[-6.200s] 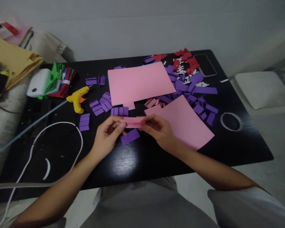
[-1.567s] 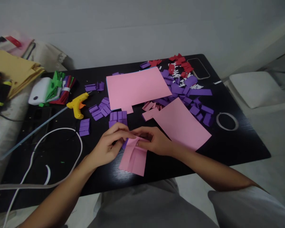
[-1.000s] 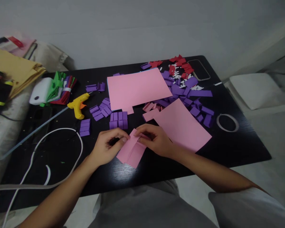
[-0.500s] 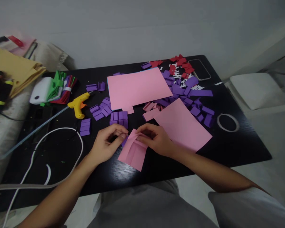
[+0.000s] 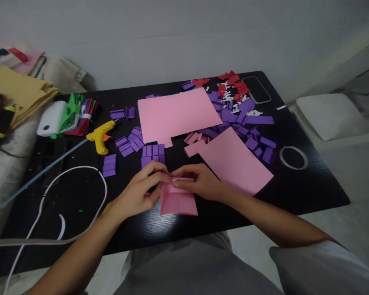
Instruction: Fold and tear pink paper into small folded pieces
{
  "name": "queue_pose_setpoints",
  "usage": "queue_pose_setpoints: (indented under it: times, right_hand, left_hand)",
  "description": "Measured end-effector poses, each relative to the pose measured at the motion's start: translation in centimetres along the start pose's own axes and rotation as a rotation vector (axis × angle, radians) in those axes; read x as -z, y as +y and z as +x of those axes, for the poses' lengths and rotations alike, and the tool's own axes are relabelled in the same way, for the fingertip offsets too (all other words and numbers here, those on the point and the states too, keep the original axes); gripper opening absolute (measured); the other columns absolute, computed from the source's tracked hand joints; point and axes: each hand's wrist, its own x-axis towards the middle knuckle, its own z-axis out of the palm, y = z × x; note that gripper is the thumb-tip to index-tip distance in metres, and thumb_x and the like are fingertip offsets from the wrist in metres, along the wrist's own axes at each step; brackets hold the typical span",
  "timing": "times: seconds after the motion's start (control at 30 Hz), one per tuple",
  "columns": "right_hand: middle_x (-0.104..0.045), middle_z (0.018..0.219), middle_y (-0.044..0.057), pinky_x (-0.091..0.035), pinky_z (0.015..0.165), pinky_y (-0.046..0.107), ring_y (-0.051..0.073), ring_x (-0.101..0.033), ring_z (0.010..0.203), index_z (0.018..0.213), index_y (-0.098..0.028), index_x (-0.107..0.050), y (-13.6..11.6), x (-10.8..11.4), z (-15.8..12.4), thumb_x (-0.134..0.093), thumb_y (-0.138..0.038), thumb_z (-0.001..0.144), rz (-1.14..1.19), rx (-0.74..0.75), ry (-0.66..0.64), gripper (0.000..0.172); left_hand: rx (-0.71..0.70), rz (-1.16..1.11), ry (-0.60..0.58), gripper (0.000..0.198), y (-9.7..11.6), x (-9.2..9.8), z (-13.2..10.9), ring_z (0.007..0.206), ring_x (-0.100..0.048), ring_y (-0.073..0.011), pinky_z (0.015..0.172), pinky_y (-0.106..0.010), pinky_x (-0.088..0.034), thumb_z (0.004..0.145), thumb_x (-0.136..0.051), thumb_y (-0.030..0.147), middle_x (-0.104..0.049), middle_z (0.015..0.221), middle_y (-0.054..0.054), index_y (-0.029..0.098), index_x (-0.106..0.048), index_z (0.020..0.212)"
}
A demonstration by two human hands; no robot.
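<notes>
A small creased piece of pink paper [image 5: 178, 201] hangs between my hands near the front edge of the black table. My left hand [image 5: 144, 188] pinches its upper left part, fingers bent over the top. From the right, my right hand [image 5: 199, 180] grips the top edge with thumb and fingers. Just behind my left hand lies a group of folded purple pieces [image 5: 153, 155]. A larger pink sheet [image 5: 235, 162] rests by my right forearm, and another big pink sheet [image 5: 178, 114] lies farther back.
A yellow glue gun [image 5: 100, 137] and a looped white cable [image 5: 106, 190] are on the left. Loose purple pieces [image 5: 229, 116] and red pieces [image 5: 240, 87] are scattered at the back right, near a phone-shaped frame [image 5: 256, 90]. A roll of tape [image 5: 293, 157] lies at the right.
The small pink paper has turned from a slant to nearly square with the table edge. My left hand has moved right and now grips it, beside my right hand.
</notes>
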Motion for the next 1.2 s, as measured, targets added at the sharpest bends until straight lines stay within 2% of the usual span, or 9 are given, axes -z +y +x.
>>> queue_pose_setpoints:
  times: [0.37,0.5,0.57,0.67,0.77,0.83,0.9,0.97,1.2]
  right_hand:
    - [-0.083,0.108,0.005,-0.06,0.098,0.04,0.022,-0.078,0.103,0.108,-0.023,-0.082,-0.4,0.3,0.0,-0.083,-0.034,0.087,-0.063,0.008,0.007,0.024]
    - [-0.08,0.105,0.002,-0.059,0.095,0.037,0.02,-0.076,0.1,0.11,-0.024,-0.077,-0.2,0.1,-0.2,-0.089,-0.031,0.08,-0.092,0.047,0.042,0.033]
    - [-0.079,0.103,0.001,-0.058,0.094,0.036,0.019,-0.075,0.098,0.104,-0.024,-0.076,-0.2,0.0,-0.2,-0.089,-0.028,0.079,-0.101,0.069,0.036,0.028]
    - [-0.079,0.1,0.001,-0.058,0.095,0.035,0.019,-0.074,0.098,0.095,-0.023,-0.077,-0.4,0.1,-0.2,-0.084,-0.023,0.084,-0.124,0.121,0.028,0.013]
    - [-0.077,0.099,0.002,-0.058,0.093,0.033,0.018,-0.074,0.097,0.09,-0.022,-0.078,-0.5,0.2,-0.1,-0.078,-0.016,0.086,-0.151,0.23,0.065,0.007]
    - [-0.076,0.098,0.003,-0.058,0.089,0.031,0.017,-0.074,0.094,0.088,-0.022,-0.078,-0.6,0.3,-0.1,-0.076,-0.012,0.085,-0.171,0.3,0.1,0.011]
    - [-0.076,0.099,0.003,-0.059,0.087,0.03,0.016,-0.074,0.092,0.089,-0.022,-0.078,-0.6,0.3,-0.2,-0.074,-0.009,0.085,-0.2,0.344,0.122,0.014]
    - [-0.076,0.1,0.003,-0.059,0.086,0.03,0.016,-0.074,0.092,0.09,-0.023,-0.078,-0.5,0.2,-0.2,-0.075,-0.01,0.085,-0.235,0.382,0.129,0.014]
    - [-0.076,0.102,0.005,-0.059,0.08,0.027,0.016,-0.075,0.09,0.092,-0.022,-0.082,-0.1,0.0,-0.4,-0.078,-0.012,0.086,-0.338,0.413,0.132,0.012]
  left_hand:
    - [-0.048,0.046,0.014,0.025,-0.2,0.2,0.0,0.099,-0.068,-0.0173,0.083,-0.028,-0.058,0.092,-0.06,0.004,-0.065,0.109,-0.008,0.022,-0.064,0.108]
    - [-0.039,0.044,0.014,0.025,-0.4,-0.2,-0.3,0.101,-0.068,-0.0183,0.086,-0.03,-0.058,0.091,-0.063,0.005,-0.065,0.112,-0.008,0.022,-0.064,0.11]
    - [-0.027,0.028,0.03,0.026,-0.3,-0.5,-0.3,0.101,-0.068,-0.0187,0.087,-0.032,-0.058,0.092,-0.063,0.006,-0.065,0.112,-0.009,0.022,-0.065,0.112]
    - [0.058,-0.036,0.11,0.027,-0.2,-1.0,-0.4,0.091,-0.067,-0.0169,0.081,-0.03,-0.058,0.092,-0.064,0.008,-0.067,0.108,-0.007,0.021,-0.065,0.115]
    - [0.235,-0.152,0.154,0.015,-0.2,-1.1,-0.6,0.077,-0.065,-0.0136,0.071,-0.026,-0.055,0.094,-0.066,0.015,-0.067,0.094,-0.004,0.019,-0.064,0.109]
    - [0.331,-0.245,0.087,0.004,-0.3,-1.0,-0.7,0.065,-0.061,-0.0111,0.062,-0.022,-0.051,0.097,-0.064,0.021,-0.065,0.078,0.0,0.018,-0.064,0.097]
    - [0.385,-0.33,-0.002,0.014,-0.4,-0.8,-0.7,0.057,-0.057,-0.0096,0.055,-0.02,-0.046,0.099,-0.062,0.025,-0.061,0.066,0.003,0.017,-0.064,0.088]
    - [0.416,-0.397,-0.05,0.018,-0.4,-0.7,-0.5,0.056,-0.057,-0.0094,0.054,-0.02,-0.045,0.099,-0.062,0.026,-0.063,0.065,0.002,0.016,-0.065,0.085]
    - [0.506,-0.537,-0.04,0.015,0.1,-1.0,0.0,0.055,-0.057,-0.0088,0.054,-0.019,-0.048,0.094,-0.066,0.025,-0.066,0.065,0.002,0.014,-0.07,0.083]
